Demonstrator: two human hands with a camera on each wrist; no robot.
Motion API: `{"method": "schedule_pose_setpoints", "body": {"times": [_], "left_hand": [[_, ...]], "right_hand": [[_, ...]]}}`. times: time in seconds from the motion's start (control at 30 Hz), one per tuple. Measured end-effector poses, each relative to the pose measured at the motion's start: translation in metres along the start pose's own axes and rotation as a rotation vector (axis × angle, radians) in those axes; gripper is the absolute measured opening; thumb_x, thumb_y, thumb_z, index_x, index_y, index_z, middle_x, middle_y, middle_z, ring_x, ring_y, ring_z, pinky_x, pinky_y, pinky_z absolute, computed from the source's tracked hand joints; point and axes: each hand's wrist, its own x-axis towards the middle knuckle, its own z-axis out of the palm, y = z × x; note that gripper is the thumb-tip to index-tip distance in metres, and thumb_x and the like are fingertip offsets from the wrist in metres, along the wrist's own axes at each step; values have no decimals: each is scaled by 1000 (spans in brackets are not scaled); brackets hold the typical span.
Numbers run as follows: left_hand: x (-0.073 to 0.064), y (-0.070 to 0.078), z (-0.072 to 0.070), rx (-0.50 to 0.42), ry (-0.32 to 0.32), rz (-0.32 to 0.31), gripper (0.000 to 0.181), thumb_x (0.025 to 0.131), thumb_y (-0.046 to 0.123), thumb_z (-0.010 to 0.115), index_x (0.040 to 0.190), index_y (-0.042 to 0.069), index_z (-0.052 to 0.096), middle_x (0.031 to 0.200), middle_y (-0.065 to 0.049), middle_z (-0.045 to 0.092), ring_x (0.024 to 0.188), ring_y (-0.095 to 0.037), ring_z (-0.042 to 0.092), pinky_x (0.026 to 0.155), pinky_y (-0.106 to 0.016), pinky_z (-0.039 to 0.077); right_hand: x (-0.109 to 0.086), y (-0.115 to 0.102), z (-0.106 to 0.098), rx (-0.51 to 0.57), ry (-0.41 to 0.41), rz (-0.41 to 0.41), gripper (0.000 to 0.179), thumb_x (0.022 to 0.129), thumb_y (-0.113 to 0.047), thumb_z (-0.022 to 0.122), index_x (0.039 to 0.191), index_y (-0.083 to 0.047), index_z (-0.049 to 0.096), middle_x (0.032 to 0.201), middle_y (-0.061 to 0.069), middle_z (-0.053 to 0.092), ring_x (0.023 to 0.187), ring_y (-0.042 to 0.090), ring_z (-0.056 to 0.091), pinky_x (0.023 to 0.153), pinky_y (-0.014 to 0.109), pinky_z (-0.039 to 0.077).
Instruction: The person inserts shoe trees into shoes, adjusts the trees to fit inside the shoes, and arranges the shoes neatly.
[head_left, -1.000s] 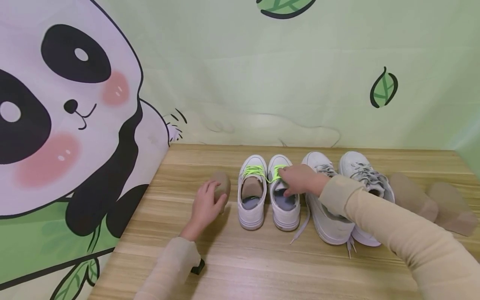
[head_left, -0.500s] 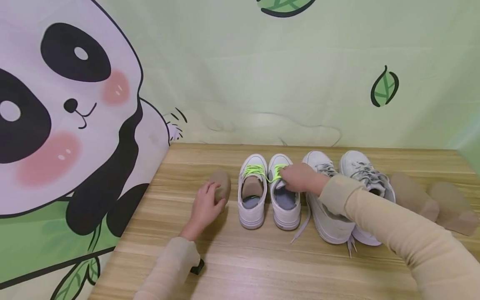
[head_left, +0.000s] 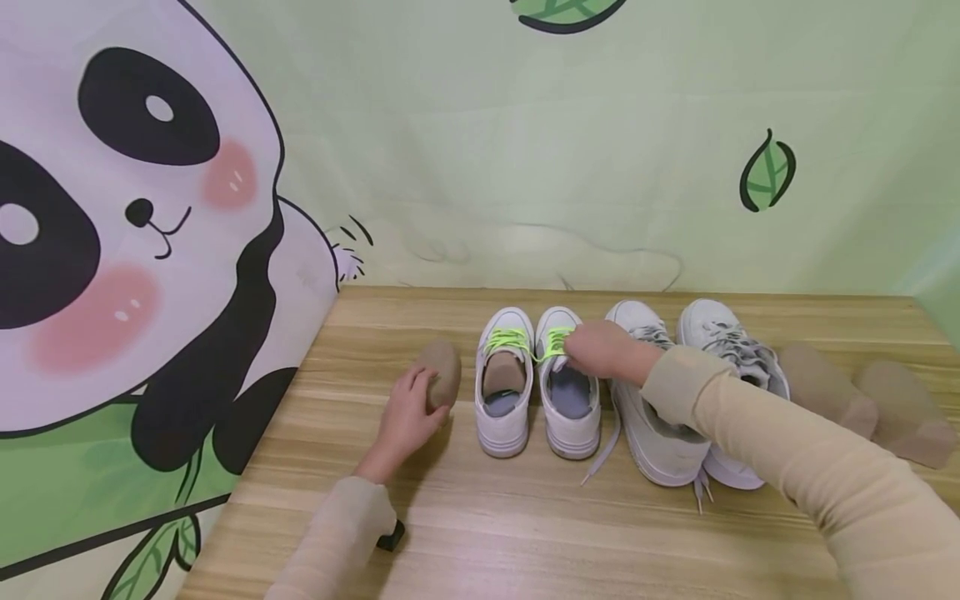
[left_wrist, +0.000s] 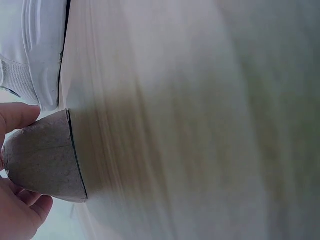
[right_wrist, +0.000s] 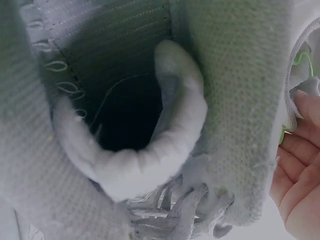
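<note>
My left hand [head_left: 407, 419] grips a brown moulded-paper shoe insert [head_left: 442, 368] left of the shoes. In the left wrist view, thumb and fingers lie on opposite sides of the insert [left_wrist: 42, 157], close over the wood. My right hand [head_left: 609, 350] pinches the tongue of a white sneaker [head_left: 573, 437] with neon-green laces. Its opening shows a grey insole [head_left: 572, 393]. The matching sneaker [head_left: 502, 437] stands beside it, with a brown insert [head_left: 504, 375] in its opening. In the right wrist view, the right hand [right_wrist: 300, 175] is partly cut off by the frame edge.
Two larger white sneakers [head_left: 667, 458] with grey laces stand right of the green-laced pair, under my right forearm. Two more brown inserts [head_left: 903, 408] lie farther right on the wooden surface [head_left: 480, 533]. A green panda-print cloth [head_left: 600, 167] rises behind.
My right thumb has moved up out of the sneaker's opening to the tongue, and the fingers have closed there. The left hand stays on the insert with a slight shift. The shoes have not moved.
</note>
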Motion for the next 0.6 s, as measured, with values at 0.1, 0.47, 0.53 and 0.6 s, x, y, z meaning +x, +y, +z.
{"method": "schedule_pose_setpoints", "body": {"times": [0.1,0.47,0.53,0.6], "left_hand": [[0,0,0,2,-9,-9,55,71,17,70,120,3,49,127,-19,45,118,-36,41,96,-48,36],[-3,-1,0,-19,-39,3,59,68,16,73,120,3,48,127,-19,44,118,-37,40,96,-48,35],[-4,-1,-1,-22,-43,31,61,66,14,74,120,2,48,125,-21,45,117,-37,41,96,-48,35],[-4,-2,-2,-21,-42,64,61,65,11,75,120,1,48,123,-21,46,115,-38,42,95,-48,36]], "right_hand": [[1,1,1,-1,0,2,20,81,-20,59,64,-10,59,65,6,60,60,22,57,51,36,47],[1,0,0,-14,44,5,28,84,-29,56,61,-12,57,60,5,58,55,21,55,48,37,45],[1,0,0,-11,57,10,29,83,-30,56,61,-11,57,59,5,57,54,22,55,47,38,45],[1,0,0,-7,62,16,31,84,-31,56,60,-12,57,58,5,57,54,22,55,47,38,45]]}}
